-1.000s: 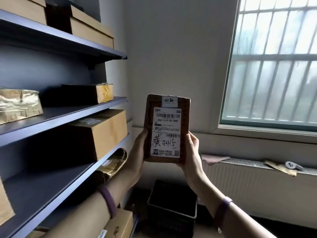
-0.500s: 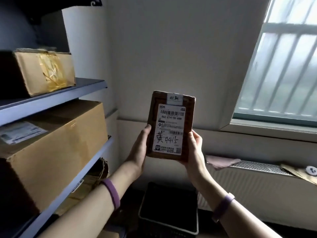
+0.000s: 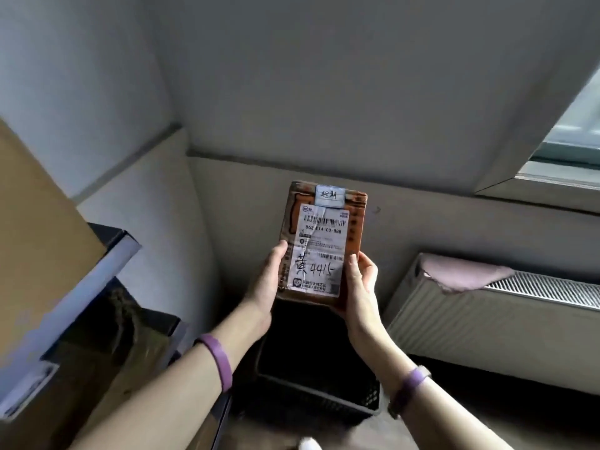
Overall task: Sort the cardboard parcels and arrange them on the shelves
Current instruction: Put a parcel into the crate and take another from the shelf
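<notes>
Both hands hold one small cardboard parcel (image 3: pixel 323 241) upright, label facing the viewer; left hand (image 3: pixel 264 284) clasps its left edge, right hand (image 3: pixel 360 287) its right edge; a black crate (image 3: pixel 324 394) sits below.

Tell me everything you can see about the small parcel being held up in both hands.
The small parcel is a flat brown cardboard box, wrapped in glossy tape and held upright, label toward the camera. A white shipping label covers most of its face, with barcodes, the number 862-E14-00-888 and handwritten "4415" in black marker after a character. A smaller pale sticker sits at the top edge. The left hand grips its lower left side, the right hand its lower right. It hangs in the air above a black crate, touching nothing else.
</notes>
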### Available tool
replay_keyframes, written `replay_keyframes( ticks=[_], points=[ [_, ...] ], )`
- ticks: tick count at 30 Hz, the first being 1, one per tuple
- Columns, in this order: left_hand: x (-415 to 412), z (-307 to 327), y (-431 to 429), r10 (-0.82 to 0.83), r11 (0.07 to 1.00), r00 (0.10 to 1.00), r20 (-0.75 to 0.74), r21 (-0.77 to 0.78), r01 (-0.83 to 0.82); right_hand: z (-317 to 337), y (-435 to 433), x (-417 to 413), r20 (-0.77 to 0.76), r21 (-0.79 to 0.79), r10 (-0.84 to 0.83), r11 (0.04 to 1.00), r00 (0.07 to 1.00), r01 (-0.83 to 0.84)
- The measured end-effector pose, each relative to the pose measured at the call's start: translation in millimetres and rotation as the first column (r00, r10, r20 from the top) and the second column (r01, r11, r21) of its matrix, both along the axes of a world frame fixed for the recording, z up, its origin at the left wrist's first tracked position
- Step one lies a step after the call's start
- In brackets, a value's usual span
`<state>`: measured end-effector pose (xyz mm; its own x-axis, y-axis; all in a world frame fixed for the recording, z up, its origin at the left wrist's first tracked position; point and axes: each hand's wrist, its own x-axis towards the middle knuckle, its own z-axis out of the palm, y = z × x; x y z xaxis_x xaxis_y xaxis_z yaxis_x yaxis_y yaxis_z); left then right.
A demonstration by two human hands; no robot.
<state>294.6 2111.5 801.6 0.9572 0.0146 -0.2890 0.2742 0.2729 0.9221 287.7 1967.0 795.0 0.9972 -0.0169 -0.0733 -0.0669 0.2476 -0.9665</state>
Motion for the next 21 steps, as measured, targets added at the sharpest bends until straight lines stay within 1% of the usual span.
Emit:
replay_keyframes(
  ticks=[1,3,5,7,11,15,19,21],
  points=[
    [17.1,-23.1,-2.8,0.031,0.999,0.999,-0.044,0.016,-0.031,-24.4,-1.7,18.9,-0.035,-0.007,0.013,1.0,0.999,-0.013],
    [51.7,-70.3,-8.4,0.148,0.988,0.983,-0.109,0.065,-0.142,-77.1,-4.9,57.4,-0.092,-0.042,0.045,0.998,0.995,-0.049],
    [81.6,-120.9,-10.9,0.282,0.958,0.943,-0.178,0.113,-0.265,-133.6,-7.3,89.4,-0.158,-0.045,0.072,0.996,0.985,-0.08],
    [103.9,-176.2,-12.9,0.339,0.937,0.911,-0.234,0.168,-0.306,-194.3,-9.9,112.0,-0.232,-0.042,0.098,0.993,0.968,-0.111],
    [132.4,-308.3,-14.1,0.326,0.934,0.864,-0.384,0.272,-0.232,-330.8,-17.6,132.7,-0.374,-0.044,0.116,0.989,0.92,-0.142],
    [138.5,-444.4,-14.7,0.288,0.934,0.817,-0.499,0.336,-0.124,-455.6,-22.1,135.3,-0.549,-0.007,0.139,0.985,0.824,-0.171],
    [142.9,-548.8,-15.1,0.255,0.916,0.783,-0.568,0.4,-0.008,-564.6,-23.0,138.6,-0.644,-0.008,0.141,0.981,0.752,-0.191],
    [148.5,-590.7,-16.0,0.252,0.906,0.763,-0.596,0.423,0.031,-609.2,-20.5,143.2,-0.674,0.017,0.133,0.986,0.726,-0.165]
  ],
)
